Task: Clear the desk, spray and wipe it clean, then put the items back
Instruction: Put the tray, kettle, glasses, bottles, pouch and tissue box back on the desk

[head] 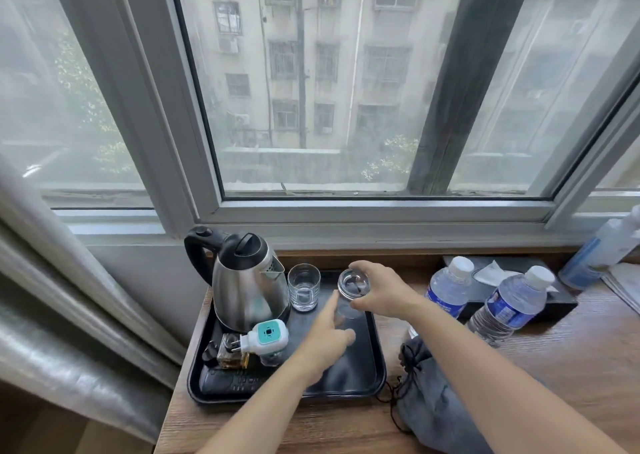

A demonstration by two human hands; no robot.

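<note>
Gripping a tilted glass (353,285), right hand (381,294); left hand (325,342) forefinger out, fingers otherwise curled.

The tray (375,377) sat at the desk's (554,367) left end, under the window (311,89). On it the kettle (247,280) stood at the back left, one glass (304,287) just right of it, a plug-in device (265,337) and remote (228,381) in front (near the tray's front edge). Right of the tray lay a pouch (426,394); behind that stood two bottles (448,289), a spray bottle (599,249) farther right.

a window (311,89) above, grey curtain (52,280) hanging at left.
</note>
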